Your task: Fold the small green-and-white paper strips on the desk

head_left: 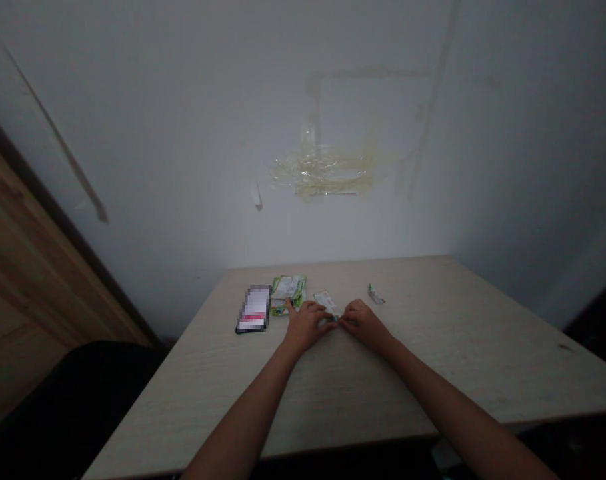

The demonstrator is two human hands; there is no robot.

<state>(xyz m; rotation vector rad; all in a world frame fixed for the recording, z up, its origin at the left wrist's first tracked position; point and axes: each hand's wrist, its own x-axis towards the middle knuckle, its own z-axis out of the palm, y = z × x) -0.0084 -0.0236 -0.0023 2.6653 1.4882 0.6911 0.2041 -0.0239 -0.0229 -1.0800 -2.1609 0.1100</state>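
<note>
- Left hand (307, 325): flat and low over the bench (433, 353), fingers bent in toward the other hand.
- Right hand (363, 320): low over the bench too, fingers bent in toward the left hand.
- Both hands close together, fingertips pinched on the low end of a small white packet (325, 303).
- Small white packet: thin and long, lying at a slant, top end pointing up and to the left, low end between the two hands, a bit of blue at that end.
- Just past the left hand, near the packet: a pile of green and white packets (287, 294), flat on the bench.
- Left of the pile, just beside it: a black phone (253, 309), lying flat, its screen blurred out.
- Past the right hand, apart from it: a tiny crumpled wrapper (376, 294), green and white.
- Behind the bench: a pale wall (383, 220) with old, shiny yellow tape (323, 172) stuck on it.
- Far left: a wooden panel (27, 280), brown and smooth, beside the wall.
</note>
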